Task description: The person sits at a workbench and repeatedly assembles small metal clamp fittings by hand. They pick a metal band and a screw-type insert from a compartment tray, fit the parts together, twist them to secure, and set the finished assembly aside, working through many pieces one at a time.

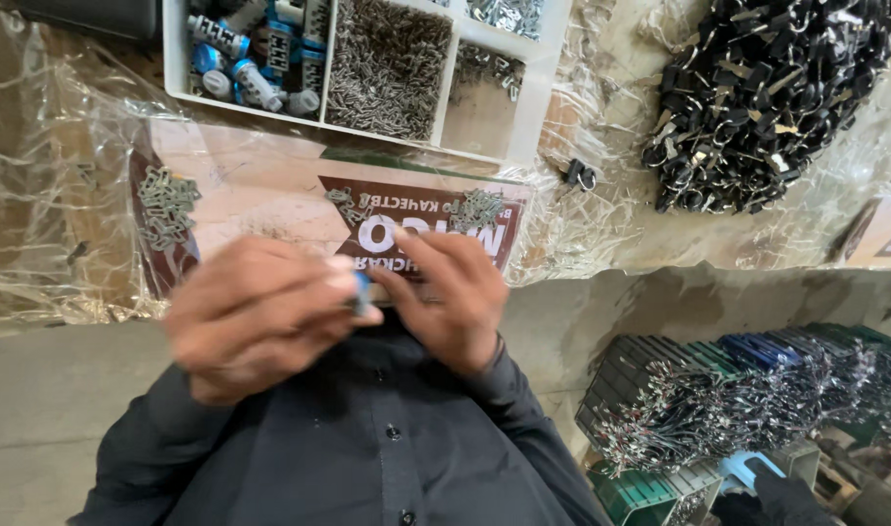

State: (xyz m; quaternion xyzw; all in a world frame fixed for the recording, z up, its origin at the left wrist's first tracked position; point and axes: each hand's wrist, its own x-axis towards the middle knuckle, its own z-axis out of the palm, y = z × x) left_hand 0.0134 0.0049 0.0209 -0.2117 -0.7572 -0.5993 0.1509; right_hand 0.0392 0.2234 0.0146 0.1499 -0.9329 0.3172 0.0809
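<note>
Pinching a small blue piece (361,289) between both hands close to our chest, we see our left hand (256,317) blurred and curled narrowly around it while our right hand (447,292) meets it with thumb and fingertips. It looks light, hard and a little slippery, best gripped by its sides. Farther right of the white parts tray (538,93) lies a heap of black clips (767,93).
</note>
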